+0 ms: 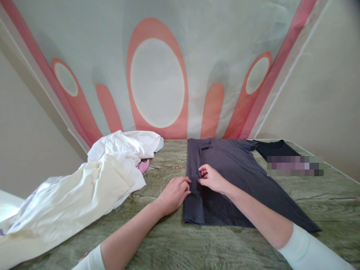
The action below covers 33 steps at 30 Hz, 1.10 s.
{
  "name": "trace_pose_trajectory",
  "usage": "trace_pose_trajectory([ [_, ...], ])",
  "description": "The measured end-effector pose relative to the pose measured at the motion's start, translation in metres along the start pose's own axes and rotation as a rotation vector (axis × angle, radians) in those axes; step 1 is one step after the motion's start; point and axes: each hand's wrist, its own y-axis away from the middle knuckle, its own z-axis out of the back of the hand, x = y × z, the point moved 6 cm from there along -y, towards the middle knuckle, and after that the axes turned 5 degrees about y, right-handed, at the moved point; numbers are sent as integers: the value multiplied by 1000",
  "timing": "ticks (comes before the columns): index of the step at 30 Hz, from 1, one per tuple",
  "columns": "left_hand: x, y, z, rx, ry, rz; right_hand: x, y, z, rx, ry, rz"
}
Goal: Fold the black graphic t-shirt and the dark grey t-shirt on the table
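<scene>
A dark grey T-shirt [239, 187] lies flat, with its left side turned over in a long narrow strip. At the outer left edge of that strip is my left hand [174, 194], its fingers bent and closed on the fabric. My right hand [214, 180] pinches the cloth along the inner edge of the strip, thumb and fingertips together. Its forearm passes over the lower part of the shirt. One short sleeve shows at the upper right of the garment.
A loose heap of white clothing [126, 144] and a cream garment [92, 183] lies on the left, with a pink piece [143, 165] peeking out. A black garment [277, 148], partly pixelated, lies at right. The wood-patterned table [165, 240] meets a printed backdrop [157, 82].
</scene>
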Motion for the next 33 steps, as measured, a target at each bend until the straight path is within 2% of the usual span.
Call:
trace_pose_trajectory([
  [4, 1, 0, -2, 19, 3, 17, 1, 1, 0, 4, 53, -13],
  [8, 1, 2, -2, 15, 16, 24, 3, 7, -7, 162, 53, -56],
  [12, -1, 3, -1, 21, 9, 18, 9, 20, -10, 247, 76, 3],
  [14, -4, 3, 2, 9, 6, 18, 10, 27, -10, 243, 122, 35],
  [17, -12, 3, 7, 3, 5, 29, 10, 34, -6, 153, 215, 96],
  [20, -26, 5, 5, 93, 26, 15, 11, 39, -4, 38, 233, 140],
  [23, -38, 9, -1, 202, 25, -9, 11, 43, -6, -14, 179, 136],
  [28, -46, 13, -3, 280, -37, -20, 11, 48, -14, 22, 89, 137],
  [33, -51, 15, -2, 317, -83, 1, 7, 48, -18, 90, 97, 144],
])
